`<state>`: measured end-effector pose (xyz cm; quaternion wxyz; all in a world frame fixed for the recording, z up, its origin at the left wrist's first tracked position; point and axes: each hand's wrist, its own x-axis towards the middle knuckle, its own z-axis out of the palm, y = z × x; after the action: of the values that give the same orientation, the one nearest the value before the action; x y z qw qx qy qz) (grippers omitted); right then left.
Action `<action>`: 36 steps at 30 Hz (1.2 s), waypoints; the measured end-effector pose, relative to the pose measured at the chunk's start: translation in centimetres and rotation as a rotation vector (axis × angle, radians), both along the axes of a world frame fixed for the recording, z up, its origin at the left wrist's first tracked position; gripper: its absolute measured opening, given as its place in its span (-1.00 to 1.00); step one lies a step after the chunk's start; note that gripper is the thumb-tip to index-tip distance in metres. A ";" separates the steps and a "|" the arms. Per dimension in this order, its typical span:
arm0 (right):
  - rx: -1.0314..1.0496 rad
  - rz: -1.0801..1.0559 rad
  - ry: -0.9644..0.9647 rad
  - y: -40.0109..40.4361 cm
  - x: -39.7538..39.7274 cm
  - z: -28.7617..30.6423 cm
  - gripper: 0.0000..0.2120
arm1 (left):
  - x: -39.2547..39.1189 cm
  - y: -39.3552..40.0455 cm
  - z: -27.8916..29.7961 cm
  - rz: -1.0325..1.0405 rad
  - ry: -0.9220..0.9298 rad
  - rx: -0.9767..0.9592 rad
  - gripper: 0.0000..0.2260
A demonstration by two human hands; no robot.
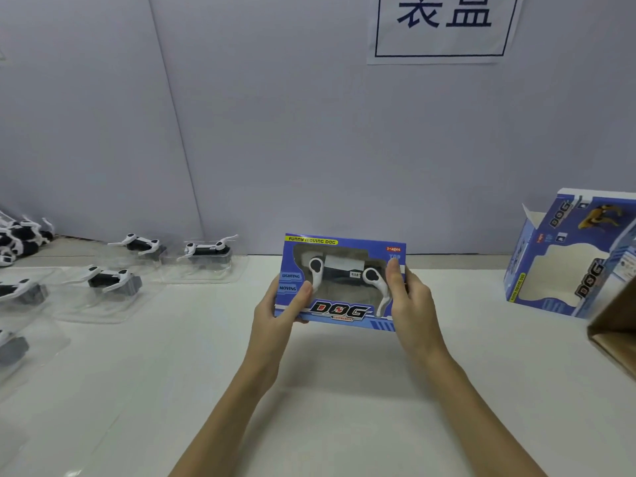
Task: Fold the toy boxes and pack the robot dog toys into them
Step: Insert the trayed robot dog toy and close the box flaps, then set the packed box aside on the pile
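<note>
from my feed, both hands hold a blue toy box (340, 282) up off the white desk (344, 390), near the middle of the view. the left hand (275, 311) grips the box's left edge, thumb curled over the front by the "moving" label, fingers hidden behind. the right hand (411, 301) grips the right edge, thumb pressed on the front near the top corner. through the box's clear window i see a white and black robot dog toy (344, 273) packed inside; the front reads "dog" along the bottom and "funny moving dog" at the top.

on the left of the desk, more robot dog toys sit in clear plastic trays: one (206, 251) near the wall, another (141, 244) just beside it, a third (110, 278) closer to me, and others cut off at the frame edge. a loose heap of dogs (17, 239) lies at the far left. on the right stands an open blue box (571, 259) with its window empty, and a brown carton (616, 335) pokes in at the right edge. a paper sign (444, 27) hangs on the grey wall.
</note>
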<state>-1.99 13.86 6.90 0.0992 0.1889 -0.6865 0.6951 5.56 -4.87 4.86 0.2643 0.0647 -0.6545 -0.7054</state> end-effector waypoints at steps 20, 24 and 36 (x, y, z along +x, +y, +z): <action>0.021 0.159 -0.386 -0.1 0.1 0.7 -0.34 | -0.4 0.3 -0.3 -0.196 -0.041 0.226 -0.08; 0.246 0.456 -0.434 2.3 0.4 2.0 -0.34 | -0.9 -0.7 -0.2 -0.274 0.060 0.135 -0.29; -0.727 -0.088 0.017 7.9 -0.9 6.1 -0.35 | -0.7 -1.6 -0.4 -0.135 -0.107 0.182 -0.43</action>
<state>-2.89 21.76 13.02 0.1954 0.1172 -0.4010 0.8873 4.88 -6.49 4.50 0.1739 0.0818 -0.6037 -0.7737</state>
